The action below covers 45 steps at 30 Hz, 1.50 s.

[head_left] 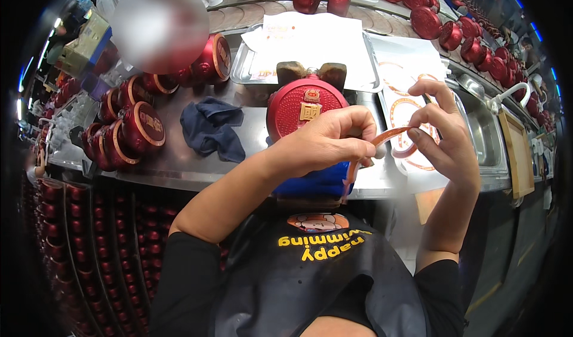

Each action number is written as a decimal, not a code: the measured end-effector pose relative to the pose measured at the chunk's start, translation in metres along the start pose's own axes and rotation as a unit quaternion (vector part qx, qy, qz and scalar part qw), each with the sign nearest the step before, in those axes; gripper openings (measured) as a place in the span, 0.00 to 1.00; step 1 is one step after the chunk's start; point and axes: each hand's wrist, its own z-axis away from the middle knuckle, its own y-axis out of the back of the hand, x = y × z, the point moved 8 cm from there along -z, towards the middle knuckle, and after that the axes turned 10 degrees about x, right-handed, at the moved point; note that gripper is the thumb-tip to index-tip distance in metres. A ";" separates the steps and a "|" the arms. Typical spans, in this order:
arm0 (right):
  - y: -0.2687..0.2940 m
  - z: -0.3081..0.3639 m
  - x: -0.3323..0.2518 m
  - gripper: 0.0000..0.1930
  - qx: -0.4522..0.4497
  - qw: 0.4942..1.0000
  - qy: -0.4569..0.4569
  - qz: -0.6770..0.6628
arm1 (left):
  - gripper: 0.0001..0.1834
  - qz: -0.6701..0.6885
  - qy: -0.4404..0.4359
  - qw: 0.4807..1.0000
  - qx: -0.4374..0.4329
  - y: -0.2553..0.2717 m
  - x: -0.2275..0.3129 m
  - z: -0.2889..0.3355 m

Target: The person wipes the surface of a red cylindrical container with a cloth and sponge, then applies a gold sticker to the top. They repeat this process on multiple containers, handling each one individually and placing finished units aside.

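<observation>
Between my two hands stretches a thin, curved orange-gold decal strip [391,134]. My left hand [334,135] pinches one end between thumb and fingers, and a loose tail hangs beneath it. The other end is pinched by my right hand [446,131], whose remaining fingers are raised. Just behind my left hand, a round red bottle [292,109] with gold characters on its face rests in a stand with two dark padded blocks [332,74]. My left hand covers part of the bottle's lower right. Below it shows a bright blue surface [310,183].
Behind the bottle, a metal tray [240,68] holds white sheets [334,35]. More decal sheets [412,77] lie at right, beside a sink [486,134]. A dark blue cloth [213,128] and several gold-rimmed red bottles [143,125] occupy the left. Red bottles line the conveyor [239,16] beyond.
</observation>
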 end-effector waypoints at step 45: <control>-0.116 -0.048 0.041 0.15 0.137 0.985 -0.100 -0.041 | 0.11 -0.595 -0.215 0.670 0.389 0.118 0.049 0.023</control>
